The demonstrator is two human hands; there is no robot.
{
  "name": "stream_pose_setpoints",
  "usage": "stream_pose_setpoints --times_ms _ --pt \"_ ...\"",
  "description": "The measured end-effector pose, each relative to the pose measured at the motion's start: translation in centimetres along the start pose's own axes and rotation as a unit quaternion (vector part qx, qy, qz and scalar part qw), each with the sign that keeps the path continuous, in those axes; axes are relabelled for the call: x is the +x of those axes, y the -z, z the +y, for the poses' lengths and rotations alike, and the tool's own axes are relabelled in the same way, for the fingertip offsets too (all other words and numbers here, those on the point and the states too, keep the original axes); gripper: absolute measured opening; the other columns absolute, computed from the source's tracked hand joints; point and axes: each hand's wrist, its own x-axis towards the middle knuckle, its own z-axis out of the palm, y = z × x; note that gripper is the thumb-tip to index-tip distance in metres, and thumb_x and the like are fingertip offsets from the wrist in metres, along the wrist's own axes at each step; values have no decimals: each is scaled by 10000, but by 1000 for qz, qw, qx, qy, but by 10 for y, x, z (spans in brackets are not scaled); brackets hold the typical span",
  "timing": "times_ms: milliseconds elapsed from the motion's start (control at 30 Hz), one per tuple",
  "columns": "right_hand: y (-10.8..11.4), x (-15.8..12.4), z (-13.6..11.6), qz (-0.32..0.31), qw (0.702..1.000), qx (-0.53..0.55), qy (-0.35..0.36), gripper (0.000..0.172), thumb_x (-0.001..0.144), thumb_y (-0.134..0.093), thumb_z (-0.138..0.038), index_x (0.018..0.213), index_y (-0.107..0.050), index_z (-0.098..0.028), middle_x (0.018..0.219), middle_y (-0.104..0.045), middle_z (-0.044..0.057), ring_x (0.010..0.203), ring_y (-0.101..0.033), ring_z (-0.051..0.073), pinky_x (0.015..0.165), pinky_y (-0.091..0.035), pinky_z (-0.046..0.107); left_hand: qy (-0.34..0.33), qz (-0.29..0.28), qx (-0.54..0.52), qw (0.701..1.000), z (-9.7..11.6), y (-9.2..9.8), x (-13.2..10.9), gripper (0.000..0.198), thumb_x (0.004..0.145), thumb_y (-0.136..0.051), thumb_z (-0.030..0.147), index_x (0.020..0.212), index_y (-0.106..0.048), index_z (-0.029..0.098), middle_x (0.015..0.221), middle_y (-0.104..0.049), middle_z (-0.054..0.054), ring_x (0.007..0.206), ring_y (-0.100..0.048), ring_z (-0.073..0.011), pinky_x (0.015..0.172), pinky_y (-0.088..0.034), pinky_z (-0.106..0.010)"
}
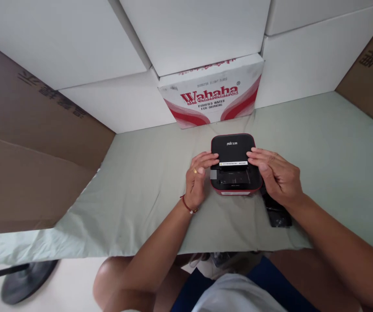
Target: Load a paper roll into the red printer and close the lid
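A small receipt printer (233, 151) with a black top and red sides lies flat on the green cloth, a white label strip across its lid and a glossy dark panel below that. My left hand (197, 175) grips its left side, fingertips over the top edge. From the right, my right hand (276, 171) holds the opposite edge, fingers pointing inward. Partly hidden beneath my right hand and wrist is a black item in shiny plastic (279, 215); its kind cannot be made out.
A white and red Wahaha water carton (212, 95) stands behind the printer, against stacked white boxes (193, 30). Brown cardboard (37, 143) rises at left, more cardboard (368, 69) at right. The cloth-covered table (134, 195) ends before my lap. A black round base (27, 281) stands on the floor.
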Motion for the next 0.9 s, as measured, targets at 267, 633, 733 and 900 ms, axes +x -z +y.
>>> stream_pose_setpoints --times_ms 267,633,733,900 --pt "-4 0 3 24 997 -7 71 293 1078 -534 -185 1204 -798 -203 1237 -843 116 1255 -760 274 1082 -602 490 32 46 -4 998 -3 -9 -4 389 1133 -461 458 1093 -815 302 1221 -834 -40 1260 -713 -236 1222 -448 -541" --pt "-2 -15 -14 7 979 3 201 275 1060 -554 -241 1084 -824 -191 875 -697 65 862 -577 218 805 -498 410 244 40 -350 904 -15 -13 -1 941 727 -917 510 1570 -499 482 1717 -477 22 1674 -332 -316 1395 -235 -518" --pt "-3 -13 -14 3 980 21 199 242 1039 -590 -218 1099 -823 -194 883 -693 61 853 -572 214 788 -493 405 283 -19 -415 865 -15 -12 3 1036 726 -894 456 1637 -400 478 1746 -442 15 1708 -268 -322 1415 -196 -555" --pt "-4 -13 -14 1 981 24 193 224 1038 -600 -225 1102 -814 -210 886 -689 52 843 -569 212 780 -507 400 308 -55 -450 837 -7 -10 6 1046 760 -837 347 1668 -338 492 1757 -424 31 1662 -372 -314 1399 -269 -582"
